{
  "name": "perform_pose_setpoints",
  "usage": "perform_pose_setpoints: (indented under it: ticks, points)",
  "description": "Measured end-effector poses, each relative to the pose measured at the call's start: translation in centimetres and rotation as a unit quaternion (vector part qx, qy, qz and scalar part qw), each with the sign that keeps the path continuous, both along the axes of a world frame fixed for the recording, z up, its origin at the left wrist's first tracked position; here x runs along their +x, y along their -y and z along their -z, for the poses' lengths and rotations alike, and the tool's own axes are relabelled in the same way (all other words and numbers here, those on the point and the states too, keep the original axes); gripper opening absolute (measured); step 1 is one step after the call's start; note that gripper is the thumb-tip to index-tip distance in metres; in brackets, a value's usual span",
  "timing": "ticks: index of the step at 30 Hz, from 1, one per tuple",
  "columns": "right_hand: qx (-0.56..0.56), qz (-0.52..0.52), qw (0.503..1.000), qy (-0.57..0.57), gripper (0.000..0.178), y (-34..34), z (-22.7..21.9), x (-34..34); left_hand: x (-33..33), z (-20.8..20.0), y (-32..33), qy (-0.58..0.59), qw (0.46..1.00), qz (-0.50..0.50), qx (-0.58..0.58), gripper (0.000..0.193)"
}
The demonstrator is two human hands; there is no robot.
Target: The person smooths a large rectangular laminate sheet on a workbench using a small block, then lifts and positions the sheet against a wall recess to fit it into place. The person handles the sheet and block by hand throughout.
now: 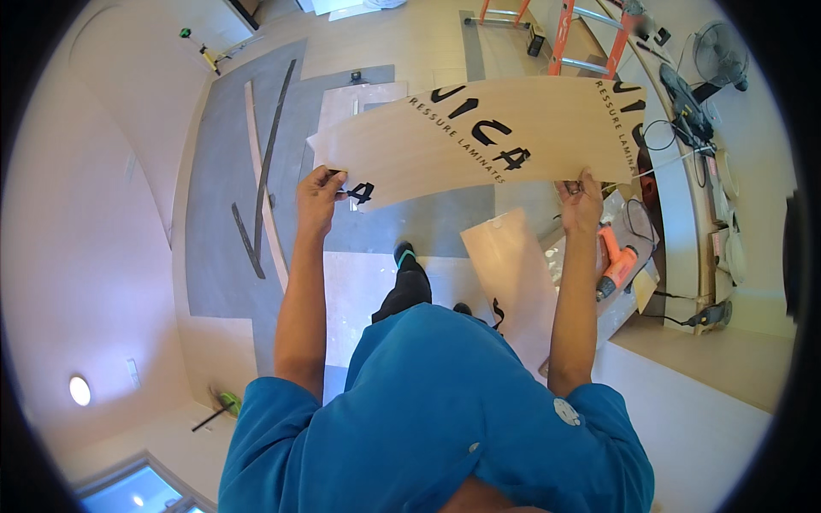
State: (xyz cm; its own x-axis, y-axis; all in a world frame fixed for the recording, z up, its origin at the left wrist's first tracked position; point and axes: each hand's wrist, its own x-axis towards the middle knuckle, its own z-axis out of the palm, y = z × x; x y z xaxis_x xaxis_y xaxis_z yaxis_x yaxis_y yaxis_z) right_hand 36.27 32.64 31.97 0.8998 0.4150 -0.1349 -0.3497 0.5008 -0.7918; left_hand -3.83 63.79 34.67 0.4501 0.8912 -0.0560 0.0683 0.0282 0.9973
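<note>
Stretched out in front of me is a long tan laminate sheet (393, 141) with black printing on it, slightly bowed and held off the floor. My left hand (319, 198) pinches its near edge at the left end. Toward the right end, my right hand (581, 203) grips the same near edge between thumb and fingers. Below the sheet, a second tan laminate piece (513, 265) lies to the right of my legs. An orange heat gun (616, 269) rests on a plastic-covered surface beside my right forearm.
Grey sheeting (218, 205) covers the floor on the left, with a pale strip (266, 197) and dark strips (274, 128) lying on it. An orange ladder (590, 38) stands at the far right. A fan (720, 53), cables and power tools crowd the right-hand counter (684, 231).
</note>
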Motion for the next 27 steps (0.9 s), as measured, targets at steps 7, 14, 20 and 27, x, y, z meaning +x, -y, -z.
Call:
perform_pose_setpoints:
  ticks: [7,14,20,27]
  points:
    - [-0.056,0.2,0.978,-0.03,0.057,4.2,5.7,0.9,3.5,-2.6,-8.9,-0.037,0.987,0.151,0.043,0.013]
    - [-0.149,0.197,0.965,0.09,0.051,6.2,5.5,-1.3,4.9,1.7,-15.0,0.073,0.972,0.216,-0.055,0.008]
    - [-0.308,0.176,0.908,0.223,0.05,4.2,7.2,-3.6,9.2,8.6,-19.9,0.078,0.97,0.224,-0.06,0.006]
    - [-0.391,0.013,0.916,0.09,0.024,4.7,15.8,-2.2,16.7,5.1,-24.3,0.016,0.965,0.262,-0.003,0.008]
